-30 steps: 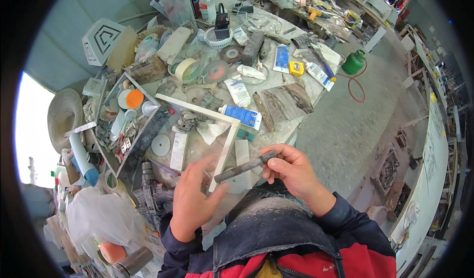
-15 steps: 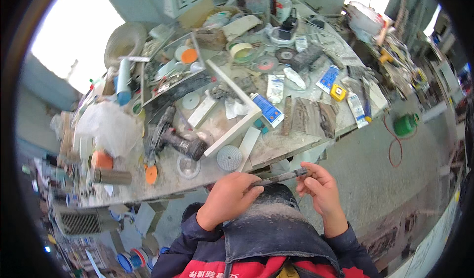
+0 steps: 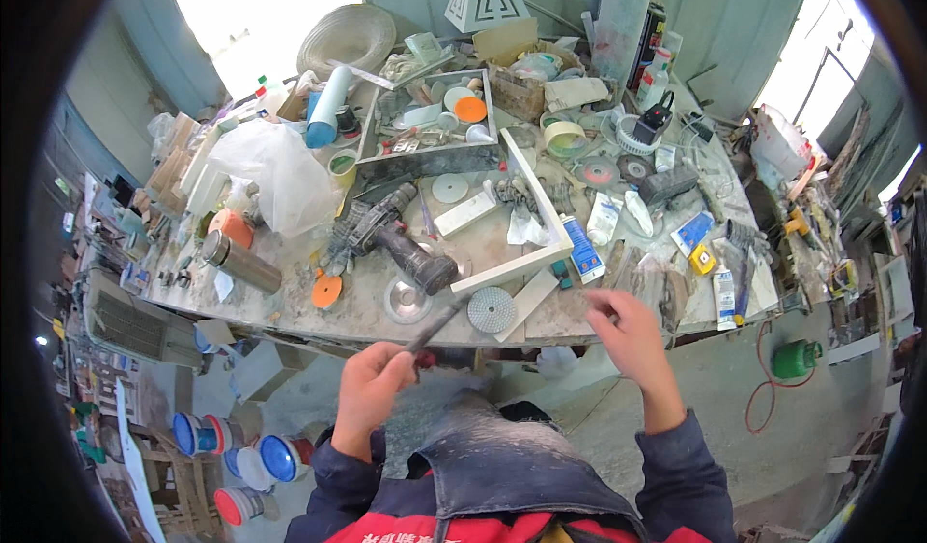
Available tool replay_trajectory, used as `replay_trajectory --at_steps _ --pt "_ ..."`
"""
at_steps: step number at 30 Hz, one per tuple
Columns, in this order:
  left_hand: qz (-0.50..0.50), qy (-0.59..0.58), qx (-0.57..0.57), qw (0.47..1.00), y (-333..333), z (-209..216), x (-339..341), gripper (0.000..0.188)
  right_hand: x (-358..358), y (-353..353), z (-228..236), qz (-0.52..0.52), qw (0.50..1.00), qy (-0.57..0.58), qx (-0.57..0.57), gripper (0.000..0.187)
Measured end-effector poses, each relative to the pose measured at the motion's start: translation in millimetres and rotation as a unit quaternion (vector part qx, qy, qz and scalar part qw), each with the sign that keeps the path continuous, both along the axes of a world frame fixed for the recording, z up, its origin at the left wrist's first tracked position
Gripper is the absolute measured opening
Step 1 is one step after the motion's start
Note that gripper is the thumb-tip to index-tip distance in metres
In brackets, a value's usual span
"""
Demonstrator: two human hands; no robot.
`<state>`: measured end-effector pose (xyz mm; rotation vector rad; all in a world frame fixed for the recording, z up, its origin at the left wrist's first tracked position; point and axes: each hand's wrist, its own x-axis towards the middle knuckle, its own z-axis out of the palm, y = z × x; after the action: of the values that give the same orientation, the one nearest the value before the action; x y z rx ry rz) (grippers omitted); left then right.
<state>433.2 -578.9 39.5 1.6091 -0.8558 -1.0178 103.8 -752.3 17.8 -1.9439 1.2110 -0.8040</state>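
Note:
Over the table's front edge, my left hand [image 3: 370,389] is closed around a dark, slim rod-like tool [image 3: 436,326]; its exact kind does not show. The rod slants up to the right, its far end near a round dotted grey polishing pad [image 3: 491,309]. My right hand [image 3: 630,338] reaches toward the front edge, thumb and forefinger apart, with nothing visible in it. Close to that hand are a blue and white tube [image 3: 582,250] and a pale flat strip [image 3: 528,306]. A dusty black power drill [image 3: 415,256] lies beyond my left hand, beside a shiny metal disc [image 3: 407,302].
The cluttered worktable [image 3: 618,319] carries an L-shaped white frame [image 3: 537,191], a metal tray [image 3: 425,165], a steel flask [image 3: 243,261] and a plastic bag [image 3: 280,181]. Buckets [image 3: 280,458] stand on the floor at left, a green gas cylinder [image 3: 796,360] at right.
My right hand has let go of the rod's end and moved up toward the table. My left hand has shifted left with the rod, now tilted more steeply. The view has turned.

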Motion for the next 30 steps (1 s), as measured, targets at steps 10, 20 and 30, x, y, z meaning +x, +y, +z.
replay_trajectory --at_steps 10,20,30 --pt "0.051 0.081 -0.04 0.995 -6 -31 77 0.016 159 -135 -33 0.007 0.904 0.41 -0.123 0.023" --pt "-0.011 0.145 -0.072 0.987 -74 -28 125 0.021 106 -165 4 -0.104 0.956 -0.094 0.258 0.008" --pt "-0.102 0.229 -0.103 0.963 -143 -5 94 0.019 102 -99 30 -0.114 0.849 -0.467 0.219 0.018"
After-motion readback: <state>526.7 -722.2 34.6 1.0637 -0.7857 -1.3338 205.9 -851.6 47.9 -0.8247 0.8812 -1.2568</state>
